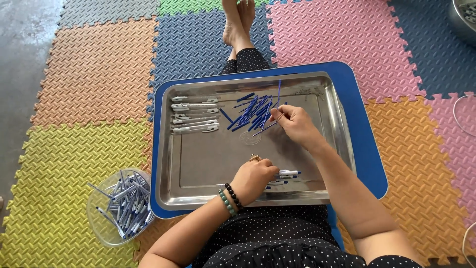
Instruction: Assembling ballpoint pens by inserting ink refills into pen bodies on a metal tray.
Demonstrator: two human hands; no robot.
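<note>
While left hand [254, 179] hides its grip on a pen barrel [288, 173], right hand [293, 122] pinches a blue refill [265, 129], steel tray [198, 164]

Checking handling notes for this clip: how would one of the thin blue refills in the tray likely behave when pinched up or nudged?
Each blue refill looks thin and straight, so probably very light and slightly bendy. On the smooth steel tray it would likely slide or roll when nudged. The right hand lifts one with fingertips alone, suggesting little grip force is needed.

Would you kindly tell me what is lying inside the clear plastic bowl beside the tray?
The clear bowl holds a loose heap of pens, white-grey with blue parts. Those at the bottom are covered by the ones above, so their number cannot be told.
</note>
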